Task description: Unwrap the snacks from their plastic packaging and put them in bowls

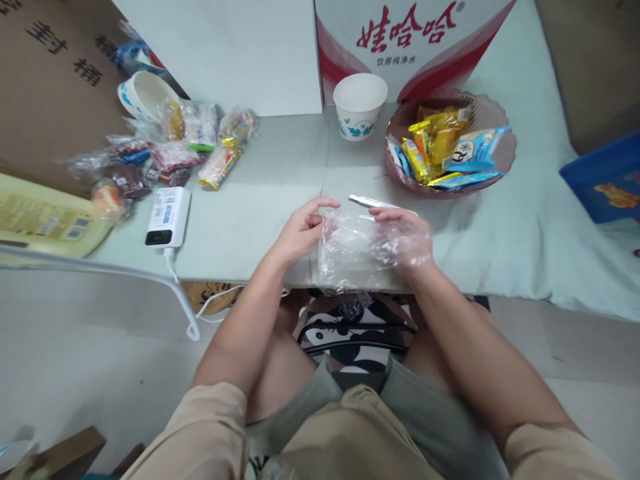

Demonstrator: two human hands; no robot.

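And there it was, the pale green cloth-covered table [270,193], stretched wide across! A white carton [225,53] rose at its back, brown cardboard [30,100] walled its left side, and pale floor [75,327] spread below it, all in soft, dull light.
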